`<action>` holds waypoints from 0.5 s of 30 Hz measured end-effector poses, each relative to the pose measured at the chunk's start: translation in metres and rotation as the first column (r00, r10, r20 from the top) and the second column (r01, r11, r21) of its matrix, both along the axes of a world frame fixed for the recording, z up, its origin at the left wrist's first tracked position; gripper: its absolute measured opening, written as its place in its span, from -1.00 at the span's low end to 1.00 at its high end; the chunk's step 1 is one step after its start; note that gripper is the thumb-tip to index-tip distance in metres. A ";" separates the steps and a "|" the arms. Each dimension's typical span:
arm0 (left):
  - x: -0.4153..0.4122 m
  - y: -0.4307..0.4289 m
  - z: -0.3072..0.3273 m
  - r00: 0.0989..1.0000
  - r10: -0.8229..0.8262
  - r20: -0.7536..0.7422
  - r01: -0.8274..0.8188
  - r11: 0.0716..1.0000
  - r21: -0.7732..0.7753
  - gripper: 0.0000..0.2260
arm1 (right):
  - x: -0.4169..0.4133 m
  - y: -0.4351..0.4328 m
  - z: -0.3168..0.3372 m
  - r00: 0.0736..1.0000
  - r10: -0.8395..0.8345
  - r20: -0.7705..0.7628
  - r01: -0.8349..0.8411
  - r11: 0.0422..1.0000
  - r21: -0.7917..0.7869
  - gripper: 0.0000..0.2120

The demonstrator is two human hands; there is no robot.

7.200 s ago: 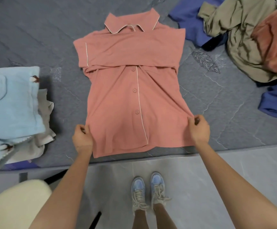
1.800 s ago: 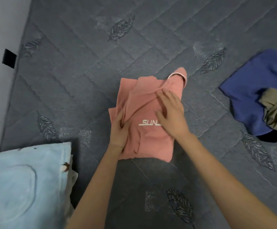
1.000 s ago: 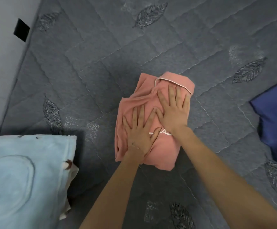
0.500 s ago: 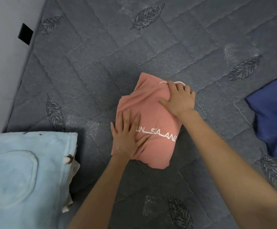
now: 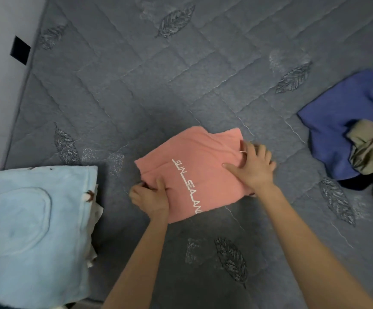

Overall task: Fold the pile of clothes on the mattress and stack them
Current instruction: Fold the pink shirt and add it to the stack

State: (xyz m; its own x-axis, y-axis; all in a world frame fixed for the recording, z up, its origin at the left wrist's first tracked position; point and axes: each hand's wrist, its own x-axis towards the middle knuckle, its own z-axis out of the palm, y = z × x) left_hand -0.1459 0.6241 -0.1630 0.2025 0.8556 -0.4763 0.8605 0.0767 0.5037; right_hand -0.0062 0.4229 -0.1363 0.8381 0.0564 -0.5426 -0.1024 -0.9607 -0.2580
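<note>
Fingers [image 5: 260, 151] of left hand [image 5: 151, 198] and right hand [image 5: 255, 169] clamped on folded salmon-pink fabric shirt [image 5: 194, 150]; grey quilted mattress [image 5: 181, 85] beneath

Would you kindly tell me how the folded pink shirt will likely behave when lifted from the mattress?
The pink shirt is soft, creased cloth, so it will probably sag and may unfold unless supported. It looks thin, so likely light. With the left hand and right hand holding opposite edges, it should lift in one piece.
</note>
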 end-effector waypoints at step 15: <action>-0.002 0.017 0.014 0.827 -0.260 0.499 0.184 0.963 0.196 -0.92 | -0.018 0.016 -0.008 0.892 -0.417 0.175 0.340 0.874 0.348 -0.73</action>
